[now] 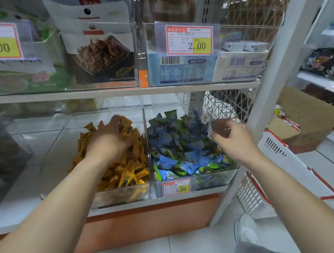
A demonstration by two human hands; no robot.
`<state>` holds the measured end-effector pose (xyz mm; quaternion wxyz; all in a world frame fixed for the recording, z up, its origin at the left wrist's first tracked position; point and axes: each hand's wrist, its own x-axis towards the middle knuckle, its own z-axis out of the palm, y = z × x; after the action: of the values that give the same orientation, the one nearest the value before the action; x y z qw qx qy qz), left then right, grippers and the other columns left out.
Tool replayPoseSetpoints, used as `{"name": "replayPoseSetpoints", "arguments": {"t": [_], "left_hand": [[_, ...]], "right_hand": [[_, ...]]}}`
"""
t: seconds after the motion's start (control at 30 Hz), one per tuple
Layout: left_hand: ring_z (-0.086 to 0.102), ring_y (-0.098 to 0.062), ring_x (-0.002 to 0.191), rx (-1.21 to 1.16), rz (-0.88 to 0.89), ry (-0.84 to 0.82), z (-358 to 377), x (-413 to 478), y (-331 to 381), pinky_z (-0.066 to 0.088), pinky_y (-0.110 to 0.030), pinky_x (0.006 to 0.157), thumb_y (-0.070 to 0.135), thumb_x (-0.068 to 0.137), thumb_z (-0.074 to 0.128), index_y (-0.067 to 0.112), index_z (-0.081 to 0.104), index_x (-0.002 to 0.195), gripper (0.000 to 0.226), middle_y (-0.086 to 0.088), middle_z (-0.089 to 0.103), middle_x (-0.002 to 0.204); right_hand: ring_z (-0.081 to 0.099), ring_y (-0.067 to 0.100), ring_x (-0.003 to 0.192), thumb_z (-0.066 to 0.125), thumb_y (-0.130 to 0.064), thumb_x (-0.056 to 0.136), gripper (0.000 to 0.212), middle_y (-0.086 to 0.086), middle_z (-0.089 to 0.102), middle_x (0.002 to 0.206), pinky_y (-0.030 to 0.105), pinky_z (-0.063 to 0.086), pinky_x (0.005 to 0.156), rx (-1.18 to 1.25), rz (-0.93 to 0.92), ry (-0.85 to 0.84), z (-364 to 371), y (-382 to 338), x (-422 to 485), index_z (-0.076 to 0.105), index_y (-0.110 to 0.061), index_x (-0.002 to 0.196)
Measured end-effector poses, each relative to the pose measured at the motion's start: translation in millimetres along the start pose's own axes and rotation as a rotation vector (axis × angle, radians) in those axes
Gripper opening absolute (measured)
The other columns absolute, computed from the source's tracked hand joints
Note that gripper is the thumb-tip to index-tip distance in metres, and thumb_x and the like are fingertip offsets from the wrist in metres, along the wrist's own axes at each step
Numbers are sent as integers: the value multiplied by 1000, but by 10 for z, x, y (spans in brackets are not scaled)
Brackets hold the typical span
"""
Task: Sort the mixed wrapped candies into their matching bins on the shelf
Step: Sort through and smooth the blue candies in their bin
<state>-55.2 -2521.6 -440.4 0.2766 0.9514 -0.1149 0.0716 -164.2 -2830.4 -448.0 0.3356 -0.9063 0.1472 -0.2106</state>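
The yellow candies [123, 170] are heaped in the left clear bin [120, 193], piled highest against its right wall and front edge. The left hand [110, 141] reaches into the middle of this heap, its fingers curled round a few yellow candies lifted toward the back of the bin. The blue and green candies [182, 145] fill the right clear bin [213, 178], just beside the first and touching it wall to wall. The right hand [232, 140] is above the back right corner of that bin, its fingers curled round a dark thing [221, 128], too blurred to tell what it is. A price tag [176, 187] sits on the right bin's front edge. Both bins stand at the front edge of the lower shelf [159, 201]. The upper shelf [125, 93] carries clear bins of packets and a larger price tag [189, 40]. On the floor, right of the shelf post, are a white basket [286, 168] with red handles, a cardboard box [304, 116] and a shoe [246, 229].
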Motion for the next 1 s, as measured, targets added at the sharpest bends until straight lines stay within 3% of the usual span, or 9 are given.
{"name": "replayPoseSetpoints", "arguments": {"t": [0.07, 0.2, 0.37, 0.5, 0.63, 0.73, 0.83, 0.9, 1.0], "left_hand": [[54, -27, 88, 159, 15, -40, 35, -2, -9, 46, -35, 68, 49, 84, 69, 23, 47, 130, 57, -8, 62, 112], [50, -34, 122, 251, 151, 73, 90, -59, 216, 47, -42, 94, 50, 85, 65, 23, 43, 143, 68, -9, 53, 137], [58, -25, 116, 14, 340, -80, 344, -228, 685, 51, -37, 93, 46, 87, 62, 27, 56, 132, 49, -3, 62, 128], [55, -27, 121, 21, 395, -238, 694, -333, 897, 49, -38, 97, 44, 89, 61, 20, 49, 139, 57, -8, 56, 136], [49, -38, 123, 133, 309, -303, 977, -299, 956, 48, -45, 95, 52, 88, 57, 14, 39, 142, 68, -13, 51, 138], [44, -42, 124, 229, 209, -307, 1086, -230, 957, 47, -44, 89, 64, 85, 53, 16, 34, 144, 78, -16, 45, 142], [35, -46, 127, 274, 84, -291, 1153, -204, 981, 45, -43, 88, 75, 80, 50, 17, 29, 147, 91, -18, 29, 146], [35, -47, 126, 269, -20, -274, 1182, -211, 1005, 45, -44, 90, 81, 74, 53, 9, 21, 148, 108, -21, 24, 145], [44, -48, 123, 253, -112, -283, 1202, -200, 1032, 46, -45, 94, 83, 71, 54, -4, 11, 149, 124, -26, 27, 144]], "right_hand": [[62, 20, 99, 70, -36, 87, 52, 7, 69, 116, 23, 42, 81, -172, -24, -83, 82, 18, -11, 59, -14, 133], [53, 22, 77, 64, -37, 92, 52, 9, 63, 86, 26, 36, 60, -364, 28, -273, 214, 75, 0, 54, -7, 132], [60, 32, 106, 53, -49, 97, 51, 17, 64, 119, 29, 40, 75, -356, 129, -404, 406, 59, 182, 57, -6, 125], [62, 28, 104, 45, -63, 93, 59, 16, 65, 123, 34, 51, 87, -359, 201, -467, 560, 45, 278, 62, -17, 126], [61, 30, 102, 42, -78, 87, 71, 16, 63, 126, 31, 44, 73, -410, 242, -504, 624, 28, 289, 63, -21, 124], [60, 25, 95, 50, -76, 84, 62, 12, 65, 123, 30, 44, 69, -289, 251, -530, 566, 89, 341, 65, -25, 115], [63, 28, 109, 53, -82, 77, 74, 11, 65, 128, 35, 51, 91, -206, 304, -554, 510, 131, 401, 66, -22, 118], [57, 30, 122, 43, -89, 74, 91, 10, 57, 141, 38, 46, 102, -258, 315, -578, 535, 127, 405, 59, -23, 134], [53, 29, 128, 37, -91, 76, 99, 8, 51, 148, 41, 41, 107, -287, 333, -620, 591, 117, 401, 52, -21, 144]]}}
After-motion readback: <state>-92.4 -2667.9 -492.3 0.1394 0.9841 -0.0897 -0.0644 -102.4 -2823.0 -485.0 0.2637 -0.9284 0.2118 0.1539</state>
